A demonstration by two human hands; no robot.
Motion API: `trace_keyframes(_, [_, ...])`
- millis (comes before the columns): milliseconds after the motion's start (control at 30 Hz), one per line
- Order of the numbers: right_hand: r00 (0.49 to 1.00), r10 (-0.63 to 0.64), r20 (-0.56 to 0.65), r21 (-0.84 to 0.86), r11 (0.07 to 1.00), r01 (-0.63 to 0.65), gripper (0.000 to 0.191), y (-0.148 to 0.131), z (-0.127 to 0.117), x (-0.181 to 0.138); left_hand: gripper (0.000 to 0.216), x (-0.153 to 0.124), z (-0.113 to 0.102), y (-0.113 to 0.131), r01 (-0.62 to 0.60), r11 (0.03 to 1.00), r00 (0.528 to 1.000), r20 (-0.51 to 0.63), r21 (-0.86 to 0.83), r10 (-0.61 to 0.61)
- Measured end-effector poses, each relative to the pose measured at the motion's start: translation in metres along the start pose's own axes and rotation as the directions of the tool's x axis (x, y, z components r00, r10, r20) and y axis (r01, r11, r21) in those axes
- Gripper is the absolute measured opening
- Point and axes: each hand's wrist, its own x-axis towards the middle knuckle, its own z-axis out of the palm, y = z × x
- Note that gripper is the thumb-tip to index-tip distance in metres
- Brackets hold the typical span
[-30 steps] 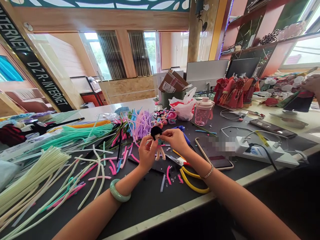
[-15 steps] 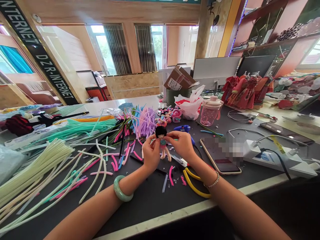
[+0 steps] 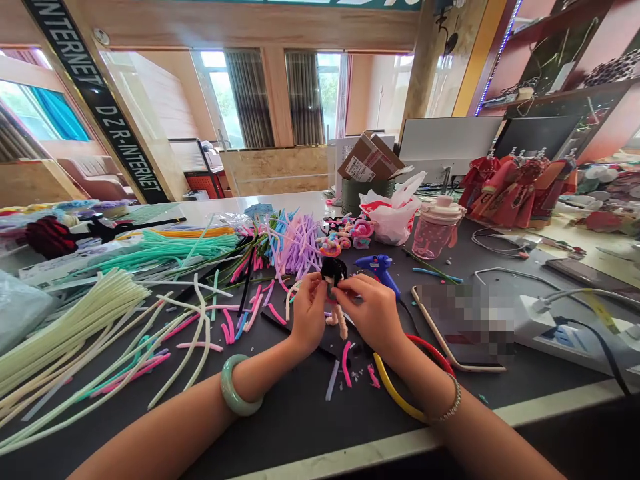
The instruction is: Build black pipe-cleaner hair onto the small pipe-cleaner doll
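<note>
A small pipe-cleaner doll (image 3: 334, 273) with a black head and pale legs is held upright above the dark table (image 3: 300, 407). My left hand (image 3: 307, 313) pinches it from the left, and my right hand (image 3: 373, 310) pinches it from the right, fingers closed at the doll's body. Short cut pieces of pink pipe cleaner (image 3: 346, 353) lie on the table just under the hands. Yellow-handled pliers (image 3: 395, 390) lie beneath my right wrist.
Bundles of pale green (image 3: 65, 333), teal (image 3: 170, 250) and lilac pipe cleaners (image 3: 300, 243) spread over the left. A blue glue gun (image 3: 383, 267), a pink cup (image 3: 440, 227), a phone (image 3: 460, 330) and a power strip (image 3: 565, 320) lie to the right. Red dolls (image 3: 515, 183) stand at the back.
The view has swung left, so everything has drifted right in the picture. Both hands still hold the doll, now closer together around its body and a little lower.
</note>
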Motion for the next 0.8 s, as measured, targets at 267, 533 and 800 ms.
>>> trace_keyframes(267, [0.952,-0.203,0.228,-0.107,0.967,0.232,0.026,-0.007,0.001,-0.006,0.044,0.0,-0.002,-0.001,0.011,0.996,1.0,0.025,-0.083,-0.009])
trace_keyframes(533, [0.933,-0.143,0.33,0.054,0.99,0.132,0.019,-0.014,-0.009,-0.001,0.052,0.003,0.001,-0.003,0.305,0.885,0.948,0.197,-0.351,-0.248])
trace_keyframes(800, [0.948,0.314,-0.044,0.214,0.93,-0.298,0.021,-0.001,-0.02,0.008,0.042,0.004,0.006,0.007,0.471,0.769,0.877,0.321,-0.431,-0.357])
